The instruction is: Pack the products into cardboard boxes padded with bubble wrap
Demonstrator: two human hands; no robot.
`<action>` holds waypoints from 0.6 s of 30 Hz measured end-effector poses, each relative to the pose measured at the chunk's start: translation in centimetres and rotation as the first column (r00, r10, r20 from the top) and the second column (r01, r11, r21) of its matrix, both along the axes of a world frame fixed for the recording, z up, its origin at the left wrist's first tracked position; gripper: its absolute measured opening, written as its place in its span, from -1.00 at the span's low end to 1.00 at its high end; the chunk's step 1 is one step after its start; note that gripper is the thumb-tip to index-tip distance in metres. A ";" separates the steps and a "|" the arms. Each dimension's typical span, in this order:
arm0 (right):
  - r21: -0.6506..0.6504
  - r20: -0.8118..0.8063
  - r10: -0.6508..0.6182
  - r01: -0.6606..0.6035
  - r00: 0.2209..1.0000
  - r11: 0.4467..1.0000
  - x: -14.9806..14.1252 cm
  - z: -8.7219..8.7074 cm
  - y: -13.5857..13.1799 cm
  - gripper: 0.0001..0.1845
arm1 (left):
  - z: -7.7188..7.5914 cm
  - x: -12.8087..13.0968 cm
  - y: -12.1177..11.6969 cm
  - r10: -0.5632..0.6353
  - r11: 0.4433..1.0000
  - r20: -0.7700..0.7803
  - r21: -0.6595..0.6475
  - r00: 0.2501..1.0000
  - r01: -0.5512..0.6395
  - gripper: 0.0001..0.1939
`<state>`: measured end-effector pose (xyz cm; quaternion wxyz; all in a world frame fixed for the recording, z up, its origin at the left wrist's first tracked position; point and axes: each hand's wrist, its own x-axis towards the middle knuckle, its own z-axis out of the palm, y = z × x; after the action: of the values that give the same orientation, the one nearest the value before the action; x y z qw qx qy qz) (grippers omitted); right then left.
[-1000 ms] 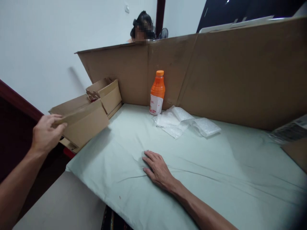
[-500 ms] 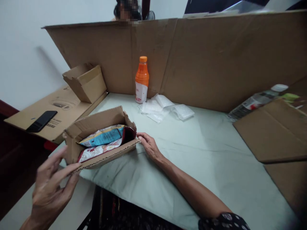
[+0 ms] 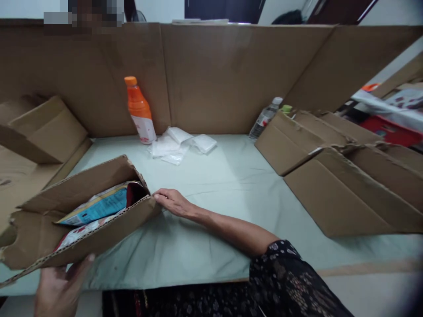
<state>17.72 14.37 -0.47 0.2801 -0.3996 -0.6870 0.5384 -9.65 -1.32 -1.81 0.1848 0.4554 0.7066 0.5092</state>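
Observation:
An open-topped cardboard box (image 3: 109, 233) is at the lower left, tilted toward its left end. Inside it lie a blue-and-yellow packet (image 3: 102, 204) and a white packet with dark red edges (image 3: 87, 230). My left hand (image 3: 61, 286) supports the box from below at the near left, thumb against the front wall, its other fingers hidden beneath the cardboard. At the right end, my right hand (image 3: 172, 201) pinches the box's near corner between thumb and fingers.
An orange-capped bottle (image 3: 140, 112) stands by the cardboard wall (image 3: 224, 79), near clear plastic wrappers (image 3: 175, 143). Cardboard boxes (image 3: 330, 193) and a clear plastic bottle (image 3: 266, 118) are on the right. Another box (image 3: 62, 132) is at the left. A person's head shows behind the wall.
The view has swung right, bringing the right-hand boxes into sight. My left hand has gone from the box's left edge to its underside, and the box's left end has come nearer me.

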 end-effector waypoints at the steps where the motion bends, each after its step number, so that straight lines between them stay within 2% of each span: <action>1: -0.001 0.005 -0.027 0.027 1.000 1.000 0.9 0.2 -0.1 -0.72 | 0.0 0.6 0.9 -0.013 1.000 0.042 -0.023 0.999 0.014 -0.27; 6: -0.033 -0.128 -0.265 0.263 0.956 0.964 6.3 -0.3 0.3 -0.64 | 0.1 5.0 6.4 -0.064 0.996 0.214 -0.046 0.975 0.076 -0.18; 11: -0.051 -0.169 -0.430 0.428 0.887 0.902 12.0 -0.6 1.2 -0.51 | 0.2 10.9 11.8 -0.251 0.964 0.275 -0.019 0.928 0.266 -0.23; 15: -0.083 -0.234 -0.525 0.521 0.818 0.849 14.5 -1.1 1.4 -0.50 | -0.4 13.9 14.3 -0.308 0.949 0.246 0.016 0.919 0.313 -0.26; 18: -0.084 -0.246 -0.501 0.496 0.830 0.864 15.8 -1.8 1.8 -0.51 | -1.8 14.3 14.9 -0.273 0.960 0.211 0.003 0.939 0.279 -0.25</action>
<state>33.48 16.19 -2.28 0.4948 -0.4930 -0.5118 0.5002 4.66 13.62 -3.62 0.3335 0.4913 0.6192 0.5138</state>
